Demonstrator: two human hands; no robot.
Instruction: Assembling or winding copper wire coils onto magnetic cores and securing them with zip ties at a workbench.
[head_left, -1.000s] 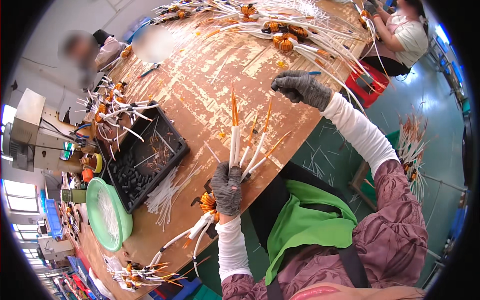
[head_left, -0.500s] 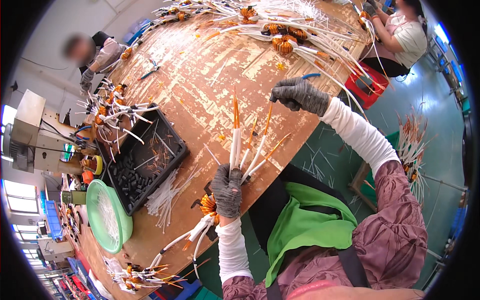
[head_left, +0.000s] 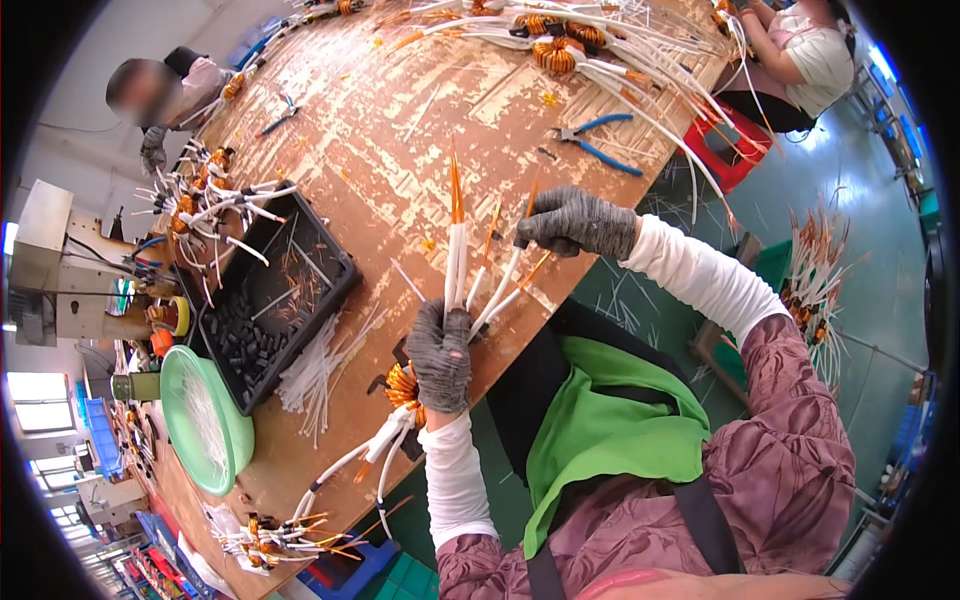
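Observation:
My left hand [head_left: 440, 355], in a grey knit glove, is closed around a bundle of white-sleeved wires [head_left: 457, 262] with bare copper ends, which fan out beyond its fingers. Behind that hand lies the orange-wound ring coil [head_left: 402, 385] on the near table edge, its other white leads trailing toward me. My right hand [head_left: 580, 222], gloved alike, pinches a short black sleeve [head_left: 521, 242] around one of the wires, where white covering meets copper. That wire's copper tip sticks up past the fingers. The fingertips partly hide the sleeve.
Left of the coil are a black tray [head_left: 300, 345] with short black sleeves, loose white tubes [head_left: 318, 385] and a green basin [head_left: 240, 440]. Blue-handled cutters [head_left: 600, 140] lie beyond my right hand. More coils [head_left: 555, 55] spread along the far side; two co-workers sit there.
My right hand has moved down and left, bringing the black sleeve from the copper tip down the wire. The blue-handled cutters now show fully. My left hand keeps its grip.

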